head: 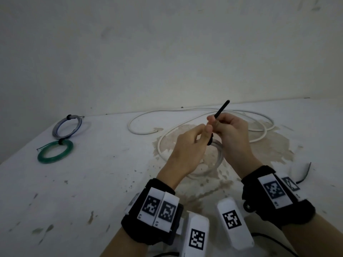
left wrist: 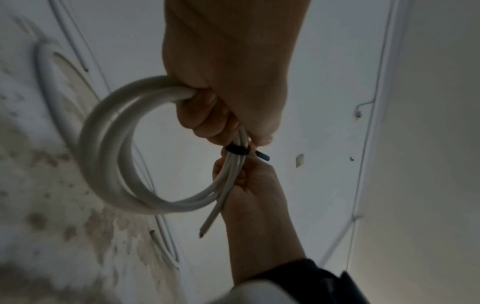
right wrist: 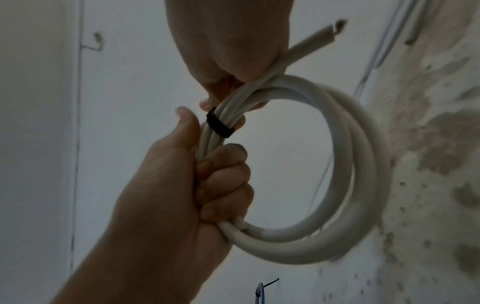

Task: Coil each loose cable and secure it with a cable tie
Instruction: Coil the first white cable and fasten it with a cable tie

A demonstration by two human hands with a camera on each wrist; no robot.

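Black cable tie (right wrist: pixel 219 128) rings the white coil (right wrist: pixel 345 168) between gripping left hand (right wrist: pixel 182 185) and right hand (head: pixel 230 130), which pinches its tail pointing up and away.

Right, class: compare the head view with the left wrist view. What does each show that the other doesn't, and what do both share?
Only the head view: two finished coils at the left of the table, a green coil and a grey coil, each tied.
Only the left wrist view: the whole ring of the white coil, its cut end, and the black tie wrapped round it.
Both: the left hand gripping the white coil and the right hand pinching the black tie.
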